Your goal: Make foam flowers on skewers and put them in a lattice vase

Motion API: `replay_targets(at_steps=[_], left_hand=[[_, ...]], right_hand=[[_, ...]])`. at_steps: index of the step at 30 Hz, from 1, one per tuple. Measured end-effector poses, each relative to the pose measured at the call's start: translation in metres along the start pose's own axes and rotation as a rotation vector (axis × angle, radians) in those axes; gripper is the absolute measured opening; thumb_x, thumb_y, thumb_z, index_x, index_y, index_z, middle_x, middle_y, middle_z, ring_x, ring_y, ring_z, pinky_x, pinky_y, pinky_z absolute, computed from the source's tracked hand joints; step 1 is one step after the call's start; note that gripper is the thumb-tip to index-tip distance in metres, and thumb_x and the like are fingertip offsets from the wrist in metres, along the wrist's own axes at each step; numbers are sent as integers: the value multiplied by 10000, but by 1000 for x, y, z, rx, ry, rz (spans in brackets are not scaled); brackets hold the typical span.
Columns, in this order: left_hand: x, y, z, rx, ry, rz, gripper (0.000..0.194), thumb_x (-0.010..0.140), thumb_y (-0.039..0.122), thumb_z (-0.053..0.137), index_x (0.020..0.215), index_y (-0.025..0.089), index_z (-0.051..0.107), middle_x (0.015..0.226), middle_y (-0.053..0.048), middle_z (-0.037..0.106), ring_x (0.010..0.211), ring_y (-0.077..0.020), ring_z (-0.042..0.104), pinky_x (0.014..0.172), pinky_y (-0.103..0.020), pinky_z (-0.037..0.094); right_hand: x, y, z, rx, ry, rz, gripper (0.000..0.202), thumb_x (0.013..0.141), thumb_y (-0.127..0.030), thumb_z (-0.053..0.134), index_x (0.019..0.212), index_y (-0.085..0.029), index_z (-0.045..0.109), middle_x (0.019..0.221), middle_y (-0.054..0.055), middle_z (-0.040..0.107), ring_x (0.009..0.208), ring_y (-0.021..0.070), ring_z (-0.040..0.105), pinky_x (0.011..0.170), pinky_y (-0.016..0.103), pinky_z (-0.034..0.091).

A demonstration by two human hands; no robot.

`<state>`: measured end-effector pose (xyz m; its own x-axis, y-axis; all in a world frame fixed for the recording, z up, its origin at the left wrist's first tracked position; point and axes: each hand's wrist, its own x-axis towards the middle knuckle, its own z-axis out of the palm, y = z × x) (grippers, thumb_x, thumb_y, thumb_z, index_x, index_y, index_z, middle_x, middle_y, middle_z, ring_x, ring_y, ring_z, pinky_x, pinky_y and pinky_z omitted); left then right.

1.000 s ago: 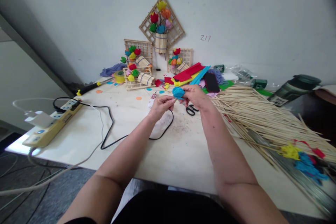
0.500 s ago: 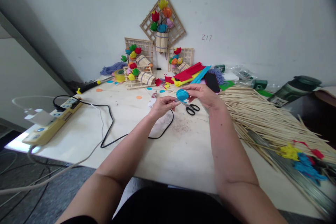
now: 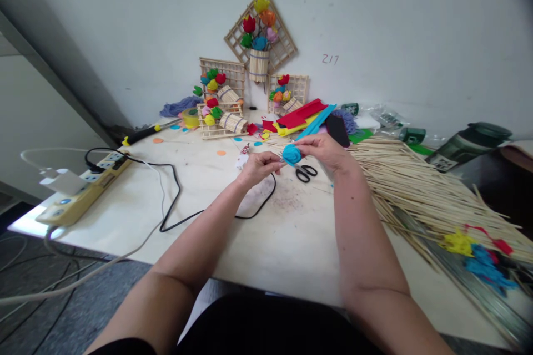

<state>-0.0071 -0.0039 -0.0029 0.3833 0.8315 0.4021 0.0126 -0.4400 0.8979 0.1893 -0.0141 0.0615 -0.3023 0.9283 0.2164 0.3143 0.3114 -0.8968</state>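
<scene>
A round blue crepe-paper flower (image 3: 291,154) is held between my two hands above the table. My left hand (image 3: 259,169) pinches it low on its left side; whether a stem lies in those fingers is too small to tell. The fingertips of my right hand (image 3: 327,152) are closed on the flower's upper right edge. Just below and behind lie black-handled scissors (image 3: 307,173), their blades partly covered by the flower. A white object with a reddish tip (image 3: 242,160) stands beyond my left hand, partly hidden by it.
Stick lattices with paper flowers (image 3: 261,33) lean at the wall. Crepe strips (image 3: 302,113) and a phone (image 3: 337,131) lie behind my right hand, bamboo sticks (image 3: 420,183) to the right. A black cord (image 3: 177,194) runs from the power strip (image 3: 89,191); a dark bottle (image 3: 468,147) stands far right.
The blue flower has turned between my fingers, its rounded face now showing more fully, and sits slightly lower and to the right. Both hands keep nearly the same place.
</scene>
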Motion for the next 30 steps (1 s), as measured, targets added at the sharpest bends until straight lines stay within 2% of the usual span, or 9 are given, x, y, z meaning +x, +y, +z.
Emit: replay_targets(at_steps=[8, 14, 20, 30], left_hand=[[0, 1, -1, -22, -37, 7, 290, 653, 399, 688, 715, 117, 661, 522, -24, 605, 417, -54, 421, 414, -192, 318], [-1, 4, -2, 1, -37, 22, 314, 661, 425, 677, 720, 117, 661, 514, -28, 604, 456, -81, 482, 454, -202, 361], [-1, 5, -2, 22, -18, 61, 299, 676, 421, 667, 712, 124, 666, 511, -22, 602, 449, -70, 453, 441, -193, 336], [-3, 9, 1, 33, -27, 68, 274, 686, 407, 661, 693, 133, 667, 523, -13, 602, 453, -65, 438, 438, -190, 325]], right_hand=[[1, -5, 6, -55, -78, -64, 206, 660, -283, 649, 812, -169, 729, 735, 30, 691, 726, 152, 605, 691, 270, 474], [2, -2, 8, -63, -28, -81, 186, 664, -245, 627, 806, -186, 731, 751, 27, 701, 719, 155, 617, 684, 270, 485], [3, -1, 9, -151, 30, -124, 191, 651, -205, 603, 787, -184, 735, 721, 23, 699, 688, 157, 616, 641, 260, 487], [3, -4, 10, -170, 1, -140, 216, 648, -173, 568, 785, -180, 736, 686, 16, 690, 643, 136, 603, 616, 240, 472]])
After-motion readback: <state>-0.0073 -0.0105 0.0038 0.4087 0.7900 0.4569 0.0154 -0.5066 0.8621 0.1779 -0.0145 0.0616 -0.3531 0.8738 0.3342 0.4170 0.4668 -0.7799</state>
